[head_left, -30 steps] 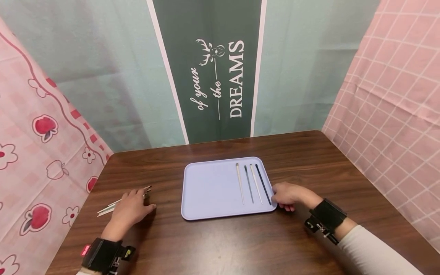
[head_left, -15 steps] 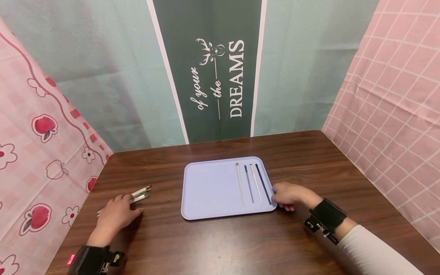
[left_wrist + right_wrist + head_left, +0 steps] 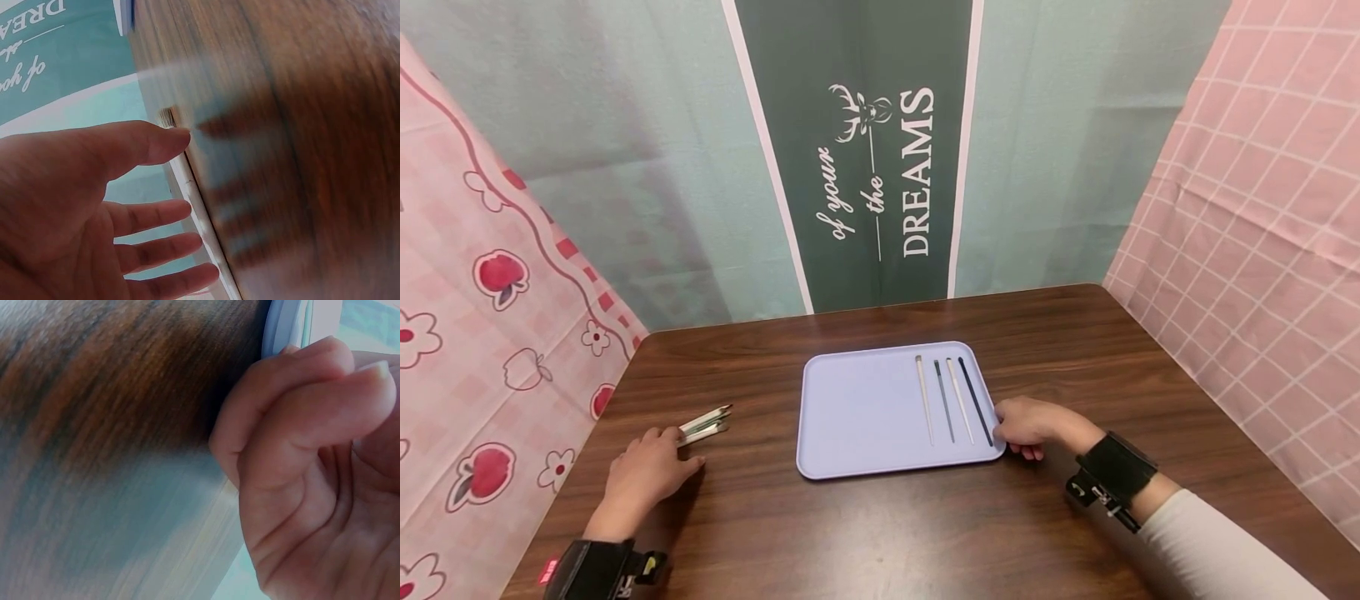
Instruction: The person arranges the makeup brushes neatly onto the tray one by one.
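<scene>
My left hand (image 3: 643,473) lies over a small bundle of paintbrushes (image 3: 703,424) on the left of the table; its palm hides their handles. In the left wrist view the thumb and fingers are loosely extended beside a pale-handled paintbrush (image 3: 203,217), not curled round it. A lilac tray (image 3: 857,417) stands mid-table. My right hand (image 3: 1028,423) grips the tray's near right edge with bent fingers; the right wrist view shows these curled fingers (image 3: 281,444), the contact partly hidden. Several paintbrushes lie in the tray's right part, among them a black paintbrush (image 3: 976,402) and a grey paintbrush (image 3: 944,401).
The dark wooden table (image 3: 880,533) carries the tray and bundle. Green-grey fabric (image 3: 1037,167) hangs behind it. Pink patterned cloth (image 3: 452,350) borders the left side, and pink checked cloth (image 3: 1262,208) the right.
My left hand has drawn back toward the lower left, uncovering the brush heads that it partly hid. My right hand and the tray have stayed in place.
</scene>
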`<state>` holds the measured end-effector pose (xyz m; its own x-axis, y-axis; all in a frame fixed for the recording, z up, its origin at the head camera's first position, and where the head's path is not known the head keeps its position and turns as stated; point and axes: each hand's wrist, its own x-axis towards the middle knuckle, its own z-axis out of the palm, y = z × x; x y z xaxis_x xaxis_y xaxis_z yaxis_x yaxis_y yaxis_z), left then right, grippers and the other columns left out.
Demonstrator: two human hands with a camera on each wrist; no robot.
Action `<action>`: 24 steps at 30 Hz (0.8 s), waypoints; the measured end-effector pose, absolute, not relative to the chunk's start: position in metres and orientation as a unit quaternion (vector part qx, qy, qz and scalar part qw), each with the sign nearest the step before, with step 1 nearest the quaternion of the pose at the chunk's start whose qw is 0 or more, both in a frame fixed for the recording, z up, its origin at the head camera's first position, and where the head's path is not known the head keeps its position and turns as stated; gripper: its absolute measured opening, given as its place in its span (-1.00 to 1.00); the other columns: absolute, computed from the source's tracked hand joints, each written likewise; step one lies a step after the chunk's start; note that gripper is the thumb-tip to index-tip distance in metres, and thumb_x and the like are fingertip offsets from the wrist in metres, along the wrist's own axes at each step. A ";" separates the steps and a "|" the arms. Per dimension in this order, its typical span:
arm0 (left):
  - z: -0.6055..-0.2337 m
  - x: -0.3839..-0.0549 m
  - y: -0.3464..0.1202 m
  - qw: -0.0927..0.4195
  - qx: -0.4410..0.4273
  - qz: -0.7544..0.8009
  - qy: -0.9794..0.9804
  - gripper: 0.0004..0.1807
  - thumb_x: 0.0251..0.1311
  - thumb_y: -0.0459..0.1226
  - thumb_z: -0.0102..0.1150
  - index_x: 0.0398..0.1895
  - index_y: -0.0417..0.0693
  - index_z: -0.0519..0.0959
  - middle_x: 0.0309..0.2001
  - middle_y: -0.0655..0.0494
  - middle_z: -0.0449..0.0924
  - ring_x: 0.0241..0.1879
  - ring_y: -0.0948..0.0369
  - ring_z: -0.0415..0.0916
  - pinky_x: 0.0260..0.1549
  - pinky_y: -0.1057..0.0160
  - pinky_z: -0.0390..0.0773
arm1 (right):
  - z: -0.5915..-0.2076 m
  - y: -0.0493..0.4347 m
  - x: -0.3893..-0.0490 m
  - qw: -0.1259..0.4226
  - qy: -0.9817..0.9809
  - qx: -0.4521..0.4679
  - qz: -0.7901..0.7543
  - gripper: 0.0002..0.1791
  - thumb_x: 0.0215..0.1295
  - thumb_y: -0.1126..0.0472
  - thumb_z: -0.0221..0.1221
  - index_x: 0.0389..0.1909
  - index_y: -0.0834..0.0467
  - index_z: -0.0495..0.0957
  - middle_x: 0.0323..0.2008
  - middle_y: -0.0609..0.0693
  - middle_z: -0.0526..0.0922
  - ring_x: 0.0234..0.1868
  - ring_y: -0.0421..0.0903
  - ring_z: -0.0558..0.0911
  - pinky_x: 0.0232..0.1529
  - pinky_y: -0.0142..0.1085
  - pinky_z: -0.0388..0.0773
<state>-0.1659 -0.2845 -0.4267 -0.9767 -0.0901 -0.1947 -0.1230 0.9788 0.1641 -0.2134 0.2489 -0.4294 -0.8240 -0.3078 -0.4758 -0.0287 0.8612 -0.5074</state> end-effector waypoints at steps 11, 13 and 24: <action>-0.426 -0.164 -0.286 0.074 -0.047 0.090 0.992 -0.47 0.23 -0.05 0.33 0.02 -0.31 0.52 -0.12 -0.32 0.49 -0.08 -0.33 0.47 -0.14 -0.39 0.41 | -0.429 0.249 -0.214 0.282 0.922 -0.096 -0.247 -0.89 0.17 0.40 0.02 -0.52 0.20 0.39 -0.71 -0.02 0.48 -0.81 -0.24 0.42 -0.76 -0.41 0.40; -0.426 -0.163 -0.287 0.069 -0.040 0.090 0.993 -0.54 0.24 -0.09 0.32 0.00 -0.28 0.52 -0.15 -0.29 0.49 -0.10 -0.31 0.48 -0.14 -0.39 0.40 | -0.430 0.249 -0.215 0.282 0.922 -0.095 -0.247 -0.88 0.17 0.40 0.02 -0.52 0.19 0.39 -0.70 -0.02 0.48 -0.80 -0.24 0.42 -0.76 -0.42 0.40; -0.429 -0.164 -0.292 0.002 -0.001 0.079 0.997 -0.81 0.20 -0.33 0.31 -0.16 -0.20 0.58 -0.26 -0.18 0.57 -0.23 -0.24 0.55 -0.32 -0.29 0.47 | -0.431 0.250 -0.216 0.285 0.922 -0.094 -0.244 -0.89 0.17 0.39 0.01 -0.53 0.20 0.39 -0.70 -0.02 0.48 -0.80 -0.24 0.43 -0.76 -0.41 0.41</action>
